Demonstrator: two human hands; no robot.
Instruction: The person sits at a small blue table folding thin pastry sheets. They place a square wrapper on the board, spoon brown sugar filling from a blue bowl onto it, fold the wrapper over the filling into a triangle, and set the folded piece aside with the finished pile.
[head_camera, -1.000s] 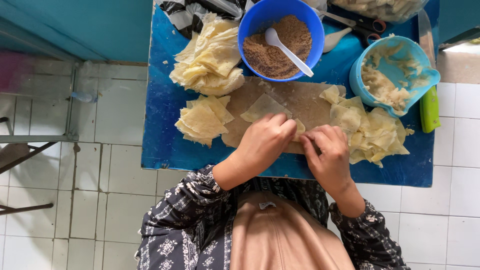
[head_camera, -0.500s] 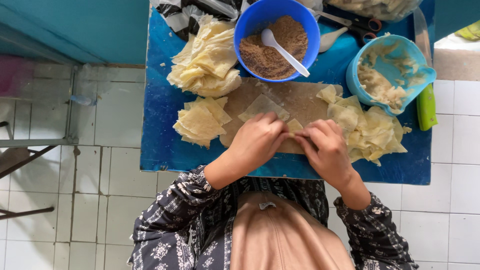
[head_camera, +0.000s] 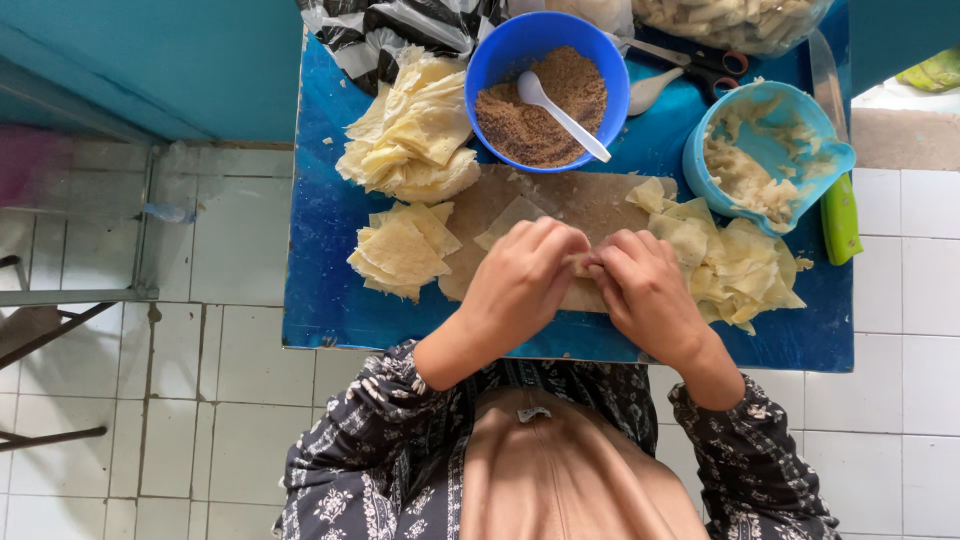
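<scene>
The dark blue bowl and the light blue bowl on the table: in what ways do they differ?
The dark blue bowl is round and holds brown crumbly filling with a white spoon resting in it. The light blue bowl is paler, has a pouring lip, and holds pale, sticky paste smeared on its wall; no spoon shows inside. The dark one stands at the table's far middle, the light one nearer the right edge. Both stand upright on the blue table.

Black-and-white striped plastic bag (head_camera: 385, 30) at table's far edge, crumpled

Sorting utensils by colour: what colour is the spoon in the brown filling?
White spoon, clearest in the head view.
</scene>
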